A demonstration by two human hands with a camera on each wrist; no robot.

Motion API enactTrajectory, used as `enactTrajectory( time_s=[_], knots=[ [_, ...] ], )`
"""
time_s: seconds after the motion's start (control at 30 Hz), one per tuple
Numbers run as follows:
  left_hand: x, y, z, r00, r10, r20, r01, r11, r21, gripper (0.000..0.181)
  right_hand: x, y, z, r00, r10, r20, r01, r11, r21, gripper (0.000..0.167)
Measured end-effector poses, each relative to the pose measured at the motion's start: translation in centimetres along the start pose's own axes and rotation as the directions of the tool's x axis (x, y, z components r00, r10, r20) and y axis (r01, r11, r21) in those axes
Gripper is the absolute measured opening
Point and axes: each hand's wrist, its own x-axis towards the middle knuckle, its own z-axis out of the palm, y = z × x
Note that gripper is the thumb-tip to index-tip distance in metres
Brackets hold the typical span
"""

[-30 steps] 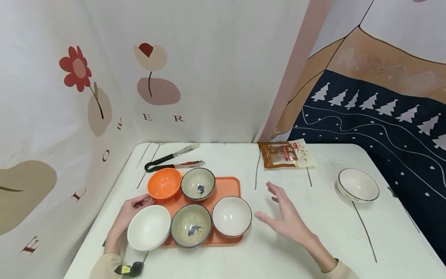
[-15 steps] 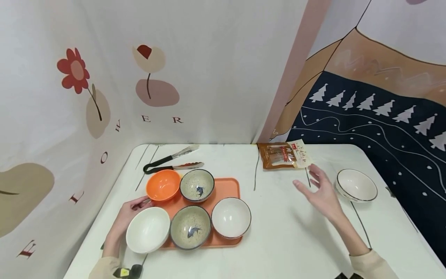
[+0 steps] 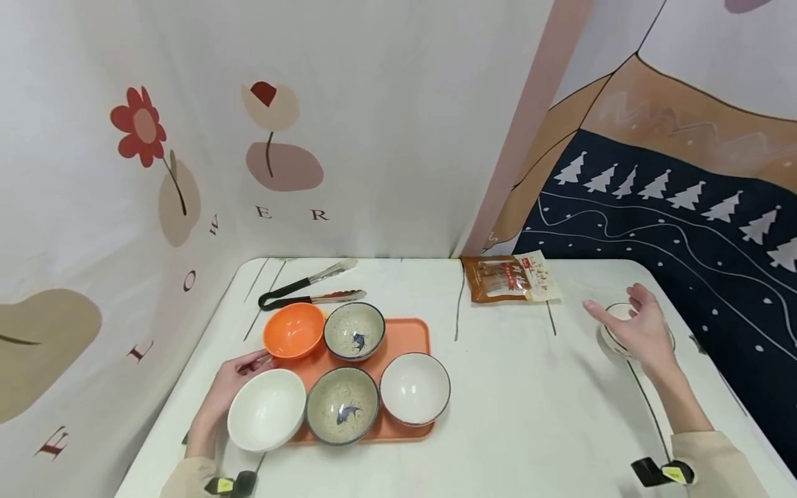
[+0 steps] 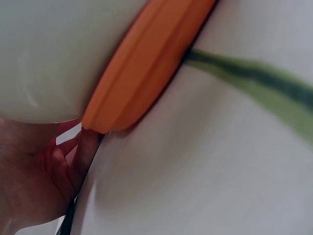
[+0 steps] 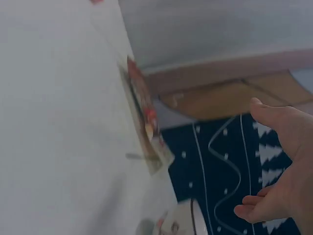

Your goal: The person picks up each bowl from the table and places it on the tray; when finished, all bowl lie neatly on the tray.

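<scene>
My left hand (image 3: pixel 227 387) grips the left edge of an orange tray (image 3: pixel 407 335), partly hidden behind a white bowl (image 3: pixel 268 409). In the left wrist view its curled fingers (image 4: pixel 85 152) meet the rim of the tray (image 4: pixel 142 68). Also on the tray are an orange bowl (image 3: pixel 294 330), two speckled grey bowls with blue fish, a far one (image 3: pixel 353 330) and a near one (image 3: pixel 342 404), and a dark-rimmed white bowl (image 3: pixel 414 389). Over at the right, my right hand (image 3: pixel 644 335) hovers with thumb and fingers spread, partly covering a patterned white bowl (image 3: pixel 613 342).
Black-handled tongs (image 3: pixel 305 285) lie behind the tray. A brown food packet (image 3: pixel 507 278) lies at the table's back edge. Printed cloth (image 3: pixel 386 138) hangs behind the white table (image 3: pixel 498 443).
My right hand has travelled rightward from beside the tray to over the patterned white bowl. My left hand and the bowls on the tray stay where they were.
</scene>
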Motion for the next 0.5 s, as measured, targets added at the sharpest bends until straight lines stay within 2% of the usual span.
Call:
enactTrajectory(
  time_s=[0.13,0.23,0.37,0.5],
  knots=[
    [0.0,0.0,-0.1,1.0,0.003,-0.001,-0.003,1.0,0.009,0.063,0.8,2.4,-1.1,0.999,0.043,-0.011,-0.044,0.998,-0.042,0.11],
    [-0.1,0.0,-0.1,1.0,0.0,-0.001,0.0,1.0,0.009,0.063,1.1,3.8,-1.6,0.998,0.061,-0.02,-0.063,0.991,-0.118,0.116],
    [-0.2,0.0,-0.1,1.0,-0.003,-0.008,0.003,1.0,0.008,0.062,1.5,4.9,-2.1,0.997,0.082,-0.005,-0.082,0.974,-0.21,0.124],
    [-0.2,0.1,-0.1,1.0,-0.001,-0.009,0.001,1.0,0.0,0.063,1.6,5.7,-2.5,0.993,0.12,-0.005,-0.117,0.959,-0.258,0.127]
  ],
)
